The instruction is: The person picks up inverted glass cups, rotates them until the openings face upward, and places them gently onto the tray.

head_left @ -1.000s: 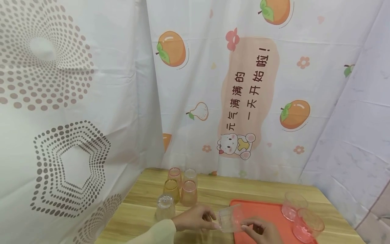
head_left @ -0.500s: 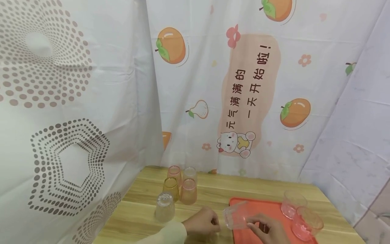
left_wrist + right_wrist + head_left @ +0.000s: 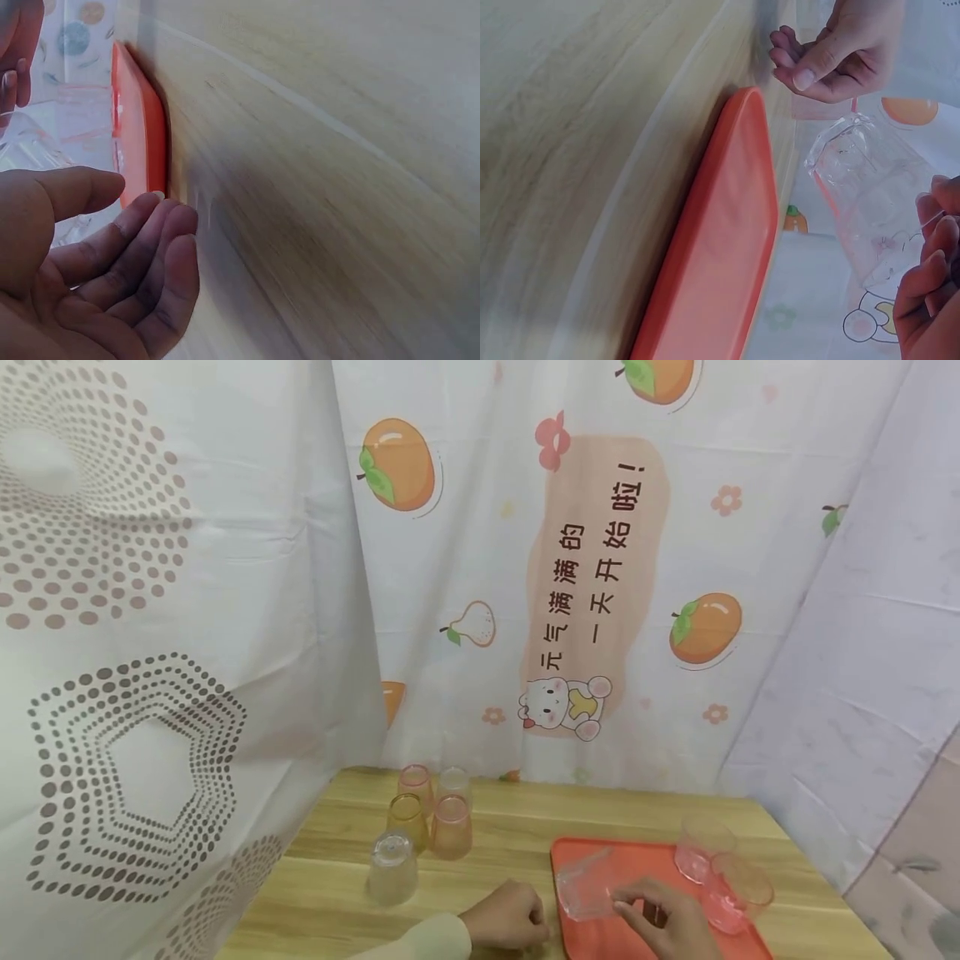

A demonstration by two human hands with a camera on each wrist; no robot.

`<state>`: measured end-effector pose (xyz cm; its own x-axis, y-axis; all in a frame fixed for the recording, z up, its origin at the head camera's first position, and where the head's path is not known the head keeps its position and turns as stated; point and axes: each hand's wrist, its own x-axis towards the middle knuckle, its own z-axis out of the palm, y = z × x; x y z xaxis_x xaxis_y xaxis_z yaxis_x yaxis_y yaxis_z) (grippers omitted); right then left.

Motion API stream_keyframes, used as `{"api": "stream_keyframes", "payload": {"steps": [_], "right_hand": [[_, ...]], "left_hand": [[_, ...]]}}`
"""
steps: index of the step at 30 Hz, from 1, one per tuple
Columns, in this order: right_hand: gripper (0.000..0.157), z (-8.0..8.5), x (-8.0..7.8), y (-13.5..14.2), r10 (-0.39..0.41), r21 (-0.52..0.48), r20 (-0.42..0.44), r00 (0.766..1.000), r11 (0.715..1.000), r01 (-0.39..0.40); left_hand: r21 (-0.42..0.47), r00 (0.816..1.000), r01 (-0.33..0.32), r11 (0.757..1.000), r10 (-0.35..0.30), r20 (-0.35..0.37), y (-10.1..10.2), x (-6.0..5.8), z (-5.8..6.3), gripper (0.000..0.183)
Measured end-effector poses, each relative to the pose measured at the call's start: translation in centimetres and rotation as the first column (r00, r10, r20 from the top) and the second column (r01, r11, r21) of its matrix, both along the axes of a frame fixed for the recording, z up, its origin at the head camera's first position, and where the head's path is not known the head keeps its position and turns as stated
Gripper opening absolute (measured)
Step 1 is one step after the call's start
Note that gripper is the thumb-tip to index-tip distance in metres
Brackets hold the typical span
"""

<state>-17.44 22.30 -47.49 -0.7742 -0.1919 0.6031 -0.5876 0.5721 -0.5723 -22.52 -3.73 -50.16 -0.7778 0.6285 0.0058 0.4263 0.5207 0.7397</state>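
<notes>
My right hand (image 3: 666,917) pinches a clear glass cup (image 3: 587,887) at its rim between thumb and fingers. The cup lies tilted in the air over the left part of the red tray (image 3: 637,855), its base pointing left. In the right wrist view the clear cup (image 3: 874,191) shows ribbed or faceted walls. My left hand (image 3: 510,917) is beside the tray's left edge, close over the table, with loosely curled fingers. Nothing is between those fingers (image 3: 142,262) in the left wrist view.
Two pink-tinted clear cups (image 3: 735,893) stand on the tray's right side. At the left of the wooden table (image 3: 517,827), an upside-down clear cup (image 3: 393,868) is in front of an amber cup (image 3: 408,822), a pink cup (image 3: 452,831) and others. Printed curtains (image 3: 450,560) surround the table.
My left hand has let go of the clear cup and moved down and slightly right. The right hand keeps the cup, now over the tray. The head view has shifted slightly.
</notes>
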Motion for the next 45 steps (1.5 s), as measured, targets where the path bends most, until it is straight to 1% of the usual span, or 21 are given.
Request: {"api": "stream_keyframes", "payload": {"steps": [2, 5, 6, 7, 10, 12, 13, 15, 17, 20, 24, 27, 33, 36, 38, 41, 43, 45], "right_hand": [[0.022, 0.0, 0.2, 0.2, -0.018, 0.011, 0.017, 1.0, 1.0, 0.017], [0.022, 0.1, 0.4, 0.4, -0.044, 0.024, 0.053, 0.998, 0.999, 0.042], [0.021, 0.1, 0.4, 0.5, -0.048, 0.026, 0.063, 0.997, 0.999, 0.046], [0.02, 0.2, 0.5, 0.6, -0.055, 0.024, 0.074, 0.996, 0.998, 0.054], [0.016, 0.3, 0.5, 1.2, -0.067, 0.021, 0.079, 0.995, 0.998, 0.066], [0.013, 0.4, 0.5, 1.6, -0.086, 0.02, 0.105, 0.991, 0.996, 0.084], [0.012, 0.5, 0.5, 1.9, -0.105, 0.022, 0.115, 0.988, 0.994, 0.103], [0.013, 0.6, 0.6, 2.3, -0.141, 0.026, 0.14, 0.98, 0.99, 0.139], [0.015, 0.7, 0.7, 2.5, -0.162, 0.031, 0.144, 0.976, 0.987, 0.159], [0.02, 0.6, 0.7, 2.9, -0.183, 0.037, 0.098, 0.978, 0.983, 0.18], [0.024, 0.4, 0.7, 3.6, -0.194, 0.045, 0.035, 0.98, 0.98, 0.192], [0.026, 0.2, 0.6, 4.4, -0.188, 0.056, -0.004, 0.982, 0.981, 0.188], [0.03, -0.1, 0.5, 5.7, -0.165, 0.091, -0.075, 0.983, 0.981, 0.172], [0.031, 0.0, 0.5, 6.1, -0.174, 0.102, -0.076, 0.982, 0.978, 0.181], [0.031, 0.1, 0.6, 6.3, -0.18, 0.111, -0.071, 0.981, 0.976, 0.187], [0.031, 0.2, 0.7, 6.7, -0.198, 0.13, -0.059, 0.978, 0.97, 0.205], [0.031, 0.2, 0.8, 6.9, -0.207, 0.149, -0.066, 0.976, 0.965, 0.214], [0.031, 0.2, 0.9, 7.1, -0.205, 0.159, -0.08, 0.975, 0.963, 0.216]], "left_hand": [[-0.023, 1.0, -0.01, 1.0, 0.009, -0.006, 0.3, 0.0, -0.3, 0.03], [-0.045, 1.0, -0.016, 0.999, 0.016, -0.008, 0.7, 0.0, -1.1, 0.039], [-0.04, 1.0, -0.017, 0.999, 0.018, 0.007, 0.8, 0.0, -1.3, 0.042], [-0.039, 1.0, -0.011, 0.999, 0.012, 0.006, 1.0, -0.1, -1.5, 0.043], [-0.066, 0.999, 0.009, 0.998, -0.012, -0.046, 1.6, -0.5, -1.9, 0.048], [-0.089, 0.997, 0.019, 0.996, -0.026, -0.078, 2.1, -0.8, -1.9, 0.048], [-0.105, 0.994, 0.025, 0.994, -0.036, -0.107, 2.4, -1.0, -1.8, 0.049], [-0.134, 0.989, 0.033, 0.99, -0.052, -0.141, 3.0, -1.2, -1.8, 0.049], [-0.145, 0.985, 0.04, 0.989, -0.063, -0.16, 3.3, -1.3, -1.7, 0.049], [-0.158, 0.98, 0.042, 0.987, -0.071, -0.185, 3.6, -1.3, -1.7, 0.047], [-0.16, 0.981, 0.023, 0.987, -0.053, -0.187, 3.8, -1.2, -1.6, 0.047], [-0.154, 0.983, 0.015, 0.988, -0.043, -0.18, 3.9, -1.0, -1.3, 0.047], [-0.155, 0.983, 0.015, 0.988, -0.043, -0.18, 4.0, -0.9, -1.0, 0.047], [-0.157, 0.984, 0.014, 0.988, -0.042, -0.174, 3.9, -0.9, -1.0, 0.047], [-0.152, 0.988, 0.017, 0.988, -0.039, -0.146, 3.9, -0.9, -1.0, 0.048], [-0.156, 0.991, 0.017, 0.988, -0.037, -0.126, 3.9, -0.8, -0.9, 0.05], [-0.155, 0.992, 0.018, 0.988, -0.037, -0.122, 3.9, -0.7, -0.9, 0.051], [-0.159, 0.99, 0.016, 0.987, -0.038, -0.138, 3.9, -0.6, -0.8, 0.051]]}}
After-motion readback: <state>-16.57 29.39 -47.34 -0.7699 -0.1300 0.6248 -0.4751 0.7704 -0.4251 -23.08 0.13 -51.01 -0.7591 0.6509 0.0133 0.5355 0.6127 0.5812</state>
